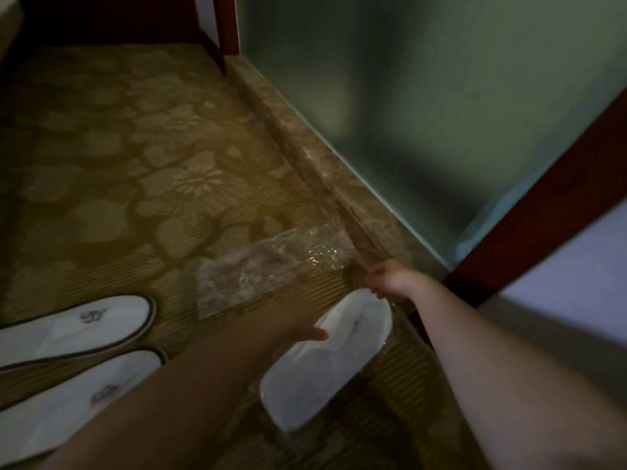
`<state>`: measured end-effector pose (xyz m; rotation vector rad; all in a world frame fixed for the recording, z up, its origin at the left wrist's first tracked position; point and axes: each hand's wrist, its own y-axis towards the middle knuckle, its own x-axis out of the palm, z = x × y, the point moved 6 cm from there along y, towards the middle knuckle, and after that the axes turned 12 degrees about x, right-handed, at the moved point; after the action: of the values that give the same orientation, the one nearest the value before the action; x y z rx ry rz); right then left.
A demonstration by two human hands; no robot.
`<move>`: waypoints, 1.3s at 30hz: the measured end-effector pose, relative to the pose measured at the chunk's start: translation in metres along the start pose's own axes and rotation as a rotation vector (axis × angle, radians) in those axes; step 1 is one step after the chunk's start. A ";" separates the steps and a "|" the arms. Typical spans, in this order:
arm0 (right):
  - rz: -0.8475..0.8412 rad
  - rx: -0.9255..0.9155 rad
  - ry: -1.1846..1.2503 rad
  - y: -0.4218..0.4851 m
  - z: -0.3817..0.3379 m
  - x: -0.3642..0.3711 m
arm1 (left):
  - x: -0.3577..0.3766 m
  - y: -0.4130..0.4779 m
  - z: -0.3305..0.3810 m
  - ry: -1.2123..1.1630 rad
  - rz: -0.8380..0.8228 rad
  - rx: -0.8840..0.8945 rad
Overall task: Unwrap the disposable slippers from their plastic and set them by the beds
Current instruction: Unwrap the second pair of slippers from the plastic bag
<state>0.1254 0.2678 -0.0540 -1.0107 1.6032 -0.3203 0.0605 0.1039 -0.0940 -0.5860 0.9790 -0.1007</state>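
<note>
Both forearms reach down over the patterned carpet [142, 171]. Between them lies the wrapped pair of slippers [325, 364], close to the carpet's right edge by the marble sill [305, 144]. Her left hand [305, 330] rests flat on the pair's near side, fingers not visibly closed; her right hand [390, 283] pinches the plastic at the toe end. Holding the pair down while drawing the film straight off should free it cleanly. An empty plastic wrapper [268, 266] lies just beyond, and two unwrapped slippers [78, 354] sit at the lower left.
</note>
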 end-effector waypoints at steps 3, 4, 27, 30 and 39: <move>-0.020 0.038 -0.003 0.012 0.011 0.005 | 0.024 0.002 -0.010 -0.048 -0.058 -0.041; -0.019 0.034 -0.021 0.016 0.013 0.006 | 0.028 0.004 -0.012 -0.061 -0.072 -0.053; 0.099 -0.024 0.100 0.029 0.024 -0.006 | 0.017 0.008 -0.013 -0.544 0.275 -0.161; 0.132 -0.048 0.166 0.011 0.011 -0.014 | -0.013 -0.015 -0.028 -0.593 0.435 -0.184; 0.149 -0.199 0.450 -0.052 -0.067 -0.033 | -0.083 -0.098 -0.066 -0.938 0.691 -0.124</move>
<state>0.0869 0.2409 0.0238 -1.0077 2.1397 -0.3044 -0.0223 0.0213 -0.0086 -0.3106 0.2216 0.7942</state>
